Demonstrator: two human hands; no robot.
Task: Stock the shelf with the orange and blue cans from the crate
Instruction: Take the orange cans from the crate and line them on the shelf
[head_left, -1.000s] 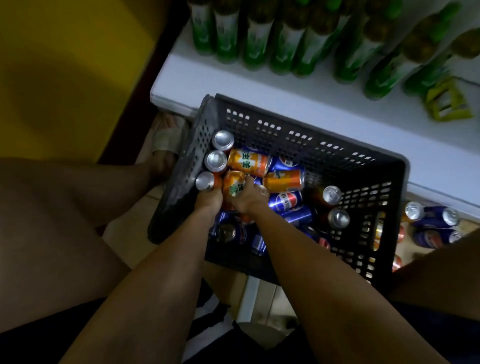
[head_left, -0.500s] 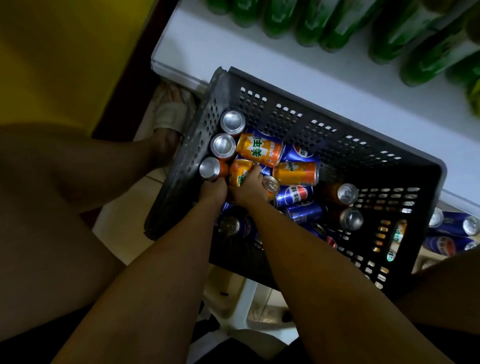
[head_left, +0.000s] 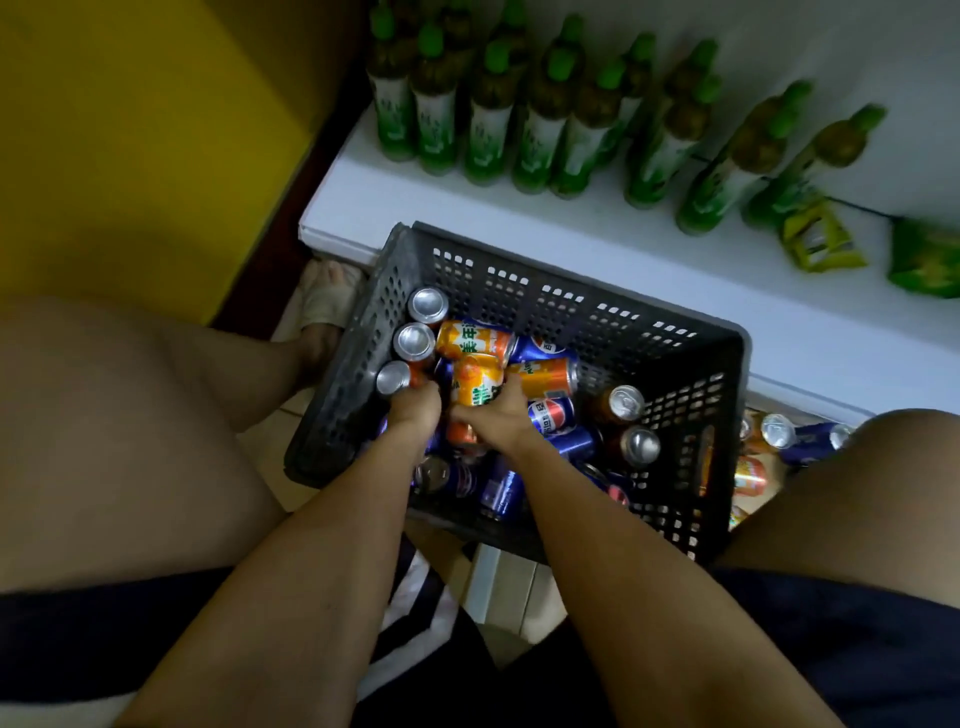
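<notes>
A dark perforated crate (head_left: 571, 291) sits on the floor against the white shelf (head_left: 649, 249). Inside lie several orange cans (head_left: 470, 338) and blue cans (head_left: 553, 415), some upright with silver tops along the left wall. My left hand (head_left: 415, 410) is closed on an upright orange can (head_left: 397, 376) at the crate's left side. My right hand (head_left: 498, 421) grips an orange can (head_left: 475, 384) in the middle of the pile, its label facing up.
Green-capped bottles (head_left: 488, 119) line the back of the shelf, with green and yellow packets (head_left: 821, 239) at the right. More cans (head_left: 779, 431) lie on the low shelf right of the crate. My bare knees flank the crate; a yellow wall stands left.
The view tilted up, bringing the bottles into sight. Both hands stay in the crate on their cans; the right hand's orange can has turned more upright.
</notes>
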